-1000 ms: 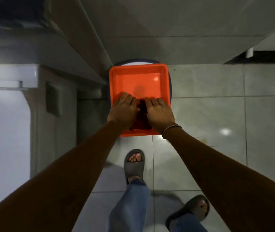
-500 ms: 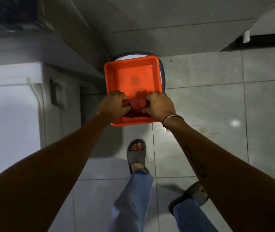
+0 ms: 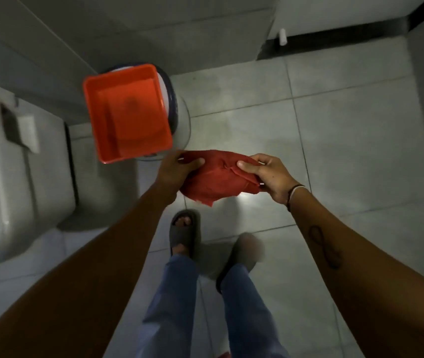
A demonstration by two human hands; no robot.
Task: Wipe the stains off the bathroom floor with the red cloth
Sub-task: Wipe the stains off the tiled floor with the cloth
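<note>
The red cloth (image 3: pixel 217 180) hangs spread between my two hands, above the grey tiled floor (image 3: pixel 347 140) and just to the right of the orange basin (image 3: pixel 125 112). My left hand (image 3: pixel 177 169) pinches the cloth's left edge, thumb on top. My right hand (image 3: pixel 270 178) grips its right edge, a bracelet at the wrist. The orange basin is square and holds water. It rests on a white bucket (image 3: pixel 179 117) with a dark rim. No stain on the floor can be made out in the dim light.
A white toilet (image 3: pixel 12 177) fills the left side, close to the basin. Tiled walls rise behind. My feet in grey slippers (image 3: pixel 183 232) stand on the floor below the cloth. A dark gap and a small white fitting (image 3: pixel 282 36) are at the top right.
Both hands lifted the cloth out of the basin, drew it back to the right and opened it out. The view swung, so the basin now sits upper left.
</note>
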